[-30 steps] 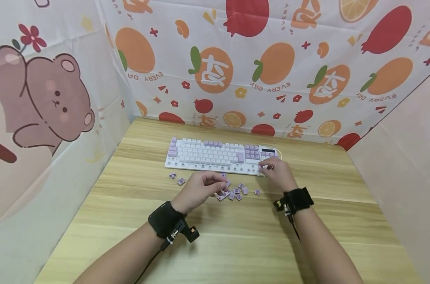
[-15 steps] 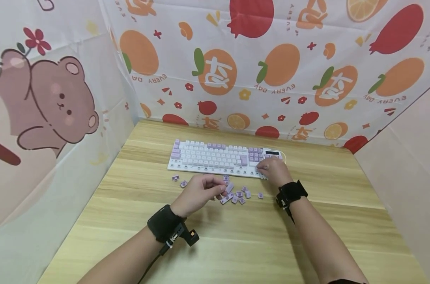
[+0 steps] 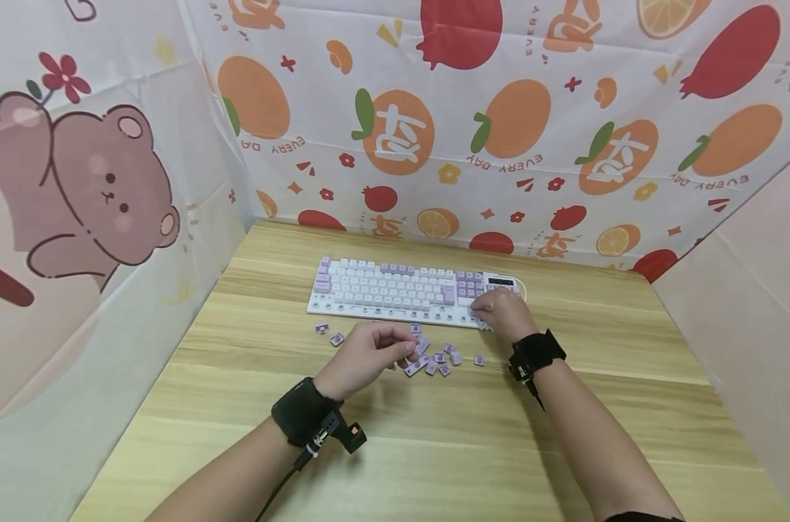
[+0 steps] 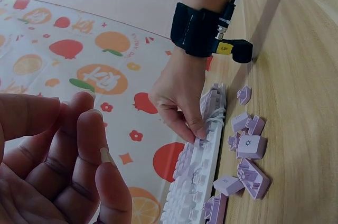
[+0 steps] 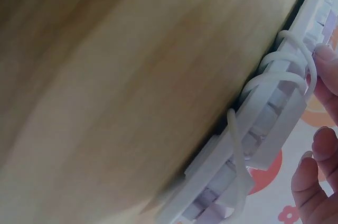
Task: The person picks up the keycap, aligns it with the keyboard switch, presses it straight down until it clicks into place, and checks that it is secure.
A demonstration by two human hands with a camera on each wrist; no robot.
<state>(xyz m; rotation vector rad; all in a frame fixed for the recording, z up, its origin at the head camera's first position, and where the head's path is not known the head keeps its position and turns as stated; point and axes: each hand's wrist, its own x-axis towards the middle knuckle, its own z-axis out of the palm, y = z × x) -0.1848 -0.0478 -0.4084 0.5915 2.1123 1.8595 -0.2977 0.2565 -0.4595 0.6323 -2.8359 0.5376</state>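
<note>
In the head view, a white and purple keyboard [image 3: 395, 286] lies across the table with bare switches along its front row. My right hand [image 3: 507, 316] is over its right front part; the left wrist view shows that thumb and forefinger pinching a small purple keycap [image 4: 199, 142] at the key row. My left hand [image 3: 361, 357] hovers in front of the keyboard, fingers loosely curled, with nothing visible between them. Beside its fingertips lie loose purple keycaps [image 3: 431, 367], some overturned. The right wrist view shows the keyboard's edge [image 5: 264, 102] and, at the right, my right hand [image 5: 325, 123].
Two keycaps lie left of my left hand, one of them a small keycap [image 3: 337, 338]. Another keycap [image 3: 479, 360] sits apart near my right wrist. A white cable [image 5: 280, 78] is looped around the keyboard's right end. Printed cloth [image 3: 395, 145] stands behind the wooden table [image 3: 434, 449].
My right hand has shifted a little left over the keyboard and its wrist has turned. My left hand has stayed nearly in place. The head view has shifted slightly.
</note>
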